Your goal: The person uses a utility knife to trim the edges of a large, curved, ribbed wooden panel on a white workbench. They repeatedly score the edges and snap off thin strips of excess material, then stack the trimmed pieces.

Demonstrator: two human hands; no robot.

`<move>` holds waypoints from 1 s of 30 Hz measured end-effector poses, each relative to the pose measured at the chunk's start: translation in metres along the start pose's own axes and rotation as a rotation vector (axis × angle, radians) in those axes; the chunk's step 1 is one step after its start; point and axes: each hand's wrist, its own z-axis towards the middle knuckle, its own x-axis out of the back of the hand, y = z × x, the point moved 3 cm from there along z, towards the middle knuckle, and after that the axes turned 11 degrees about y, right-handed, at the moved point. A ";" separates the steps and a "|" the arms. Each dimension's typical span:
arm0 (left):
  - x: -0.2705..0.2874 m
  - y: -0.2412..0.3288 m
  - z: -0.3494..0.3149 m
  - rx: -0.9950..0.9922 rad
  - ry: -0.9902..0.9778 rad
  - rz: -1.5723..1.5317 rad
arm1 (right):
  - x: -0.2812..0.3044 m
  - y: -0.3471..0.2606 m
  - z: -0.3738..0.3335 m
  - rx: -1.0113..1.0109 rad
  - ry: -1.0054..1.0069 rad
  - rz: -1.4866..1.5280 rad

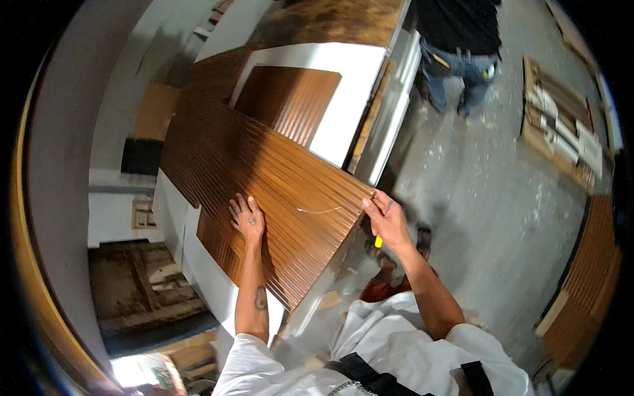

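A ribbed brown wood panel point(290, 191) lies slanted across the white work surface, over other panels. Flat on it, near its left edge, rests my left hand point(248, 216), fingers spread. At the panel's right corner my right hand point(391, 223) pinches the edge, with the thumb toward the top face. A small yellow piece point(378, 241) pokes out below the right palm; the rest of it is hidden, so I cannot tell its kind. A thin pale strand point(319, 210) lies on the panel between my hands.
A shorter ribbed panel point(288, 99) lies farther back on the white board point(353, 86). Beyond the right edge stands another person point(459, 46) in jeans. Wooden frames with white pieces point(561, 125) lie on the grey floor point(475, 191); more ribbed panels point(591, 277) are at far right.
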 end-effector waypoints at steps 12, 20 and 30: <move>0.005 -0.007 0.021 -0.295 -0.094 -0.179 | -0.008 0.060 -0.065 0.074 -0.129 -0.044; 0.002 -0.010 0.038 -0.266 -0.128 -0.114 | -0.016 0.066 -0.087 0.400 -0.154 -0.304; -0.001 -0.012 0.050 -0.134 -0.161 -0.061 | -0.012 0.059 -0.093 0.487 -0.176 -0.361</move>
